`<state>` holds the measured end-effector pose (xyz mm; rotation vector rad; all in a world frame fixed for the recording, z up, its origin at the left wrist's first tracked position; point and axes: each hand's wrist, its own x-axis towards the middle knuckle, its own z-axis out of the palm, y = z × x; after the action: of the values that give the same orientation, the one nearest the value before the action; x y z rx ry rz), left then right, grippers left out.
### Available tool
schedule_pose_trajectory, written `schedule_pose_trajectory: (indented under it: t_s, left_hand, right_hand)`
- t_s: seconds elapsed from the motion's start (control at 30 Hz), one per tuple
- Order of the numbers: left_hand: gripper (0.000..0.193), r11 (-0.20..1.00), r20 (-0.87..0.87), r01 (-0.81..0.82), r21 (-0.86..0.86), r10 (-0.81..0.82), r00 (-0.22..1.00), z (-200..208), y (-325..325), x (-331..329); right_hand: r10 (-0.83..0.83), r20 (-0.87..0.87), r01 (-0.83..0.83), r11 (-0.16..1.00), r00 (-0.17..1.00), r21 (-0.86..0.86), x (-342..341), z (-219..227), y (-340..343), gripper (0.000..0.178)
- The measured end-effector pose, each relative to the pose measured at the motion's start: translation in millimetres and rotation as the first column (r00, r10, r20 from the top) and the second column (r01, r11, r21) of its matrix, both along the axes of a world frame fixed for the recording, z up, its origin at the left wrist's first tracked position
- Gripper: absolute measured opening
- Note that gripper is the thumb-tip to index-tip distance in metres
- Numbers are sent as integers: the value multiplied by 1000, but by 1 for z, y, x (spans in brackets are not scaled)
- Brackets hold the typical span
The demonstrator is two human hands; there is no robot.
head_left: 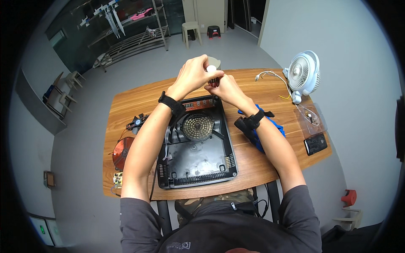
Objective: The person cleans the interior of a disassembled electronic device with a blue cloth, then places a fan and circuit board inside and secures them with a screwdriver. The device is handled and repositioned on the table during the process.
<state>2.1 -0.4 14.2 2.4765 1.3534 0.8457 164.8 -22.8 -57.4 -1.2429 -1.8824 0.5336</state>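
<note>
Beyond the far edge of an opened induction cooker's black housing (pixel 194 162), my two hands meet over a small bottle with a white cap (pixel 211 68) and a dark patterned body. My left hand (pixel 193 75) is closed around the cap end. Lower down, my right hand (pixel 232 90) has its fingers wrapped on the body; part of the bottle is hidden by the fingers. The housing lies on the table with a round grille (pixel 197 127) in it and a control board (pixel 198 104) along its far side.
Left of the housing lie a coil disc (pixel 121 152), a small black fan (pixel 136 122) and a circuit board (pixel 117 180). A blue cloth-like item (pixel 276 127) sits under my right forearm. Further right are a desk fan (pixel 302 72), a clear tray (pixel 307 116) and a black flat item (pixel 315 144).
</note>
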Motion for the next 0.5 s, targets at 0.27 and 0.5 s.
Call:
schedule_pose_trajectory:
  t_s: [0.27,0.5]
  left_hand:
    - [48,953,223,299,35,-299,928,-10,4,-6]
    - [55,998,6,-48,-37,48,999,3,-6,1]
  right_hand:
    - [43,66,-42,999,997,-15,6,-1,1,25]
    - [35,51,-38,998,998,43,0,-5,0,24]
